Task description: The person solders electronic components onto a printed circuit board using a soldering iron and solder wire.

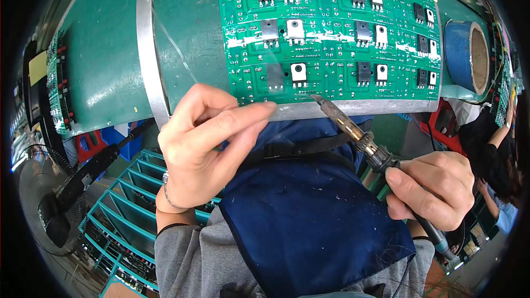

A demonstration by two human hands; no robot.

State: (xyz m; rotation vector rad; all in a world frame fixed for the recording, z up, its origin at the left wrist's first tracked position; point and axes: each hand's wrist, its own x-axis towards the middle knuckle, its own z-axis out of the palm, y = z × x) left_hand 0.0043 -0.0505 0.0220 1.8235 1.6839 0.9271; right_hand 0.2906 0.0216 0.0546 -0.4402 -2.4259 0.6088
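My right hand [433,187] is wrapped round the dark handle of a soldering iron [359,135]. Its tip points up and left, at the near edge of a green circuit board panel [331,85]; whether it touches cannot be told. Rows of black and white-faced three-legged transistors [298,74] sit on the panel. My left hand [212,135] is closed in a pinch just below the panel's near left corner. A thin solder wire [171,41] runs down to this hand; its end at the fingertips is too fine to make out. Faint haze hangs over one black transistor [274,75].
The panel lies on a green work surface [102,55] with a metal strip [146,33] across it. A blue tape roll [464,55] stands at the right. A black fan [61,198] and green rack [132,187] are lower left. Other people [491,132] are far right.
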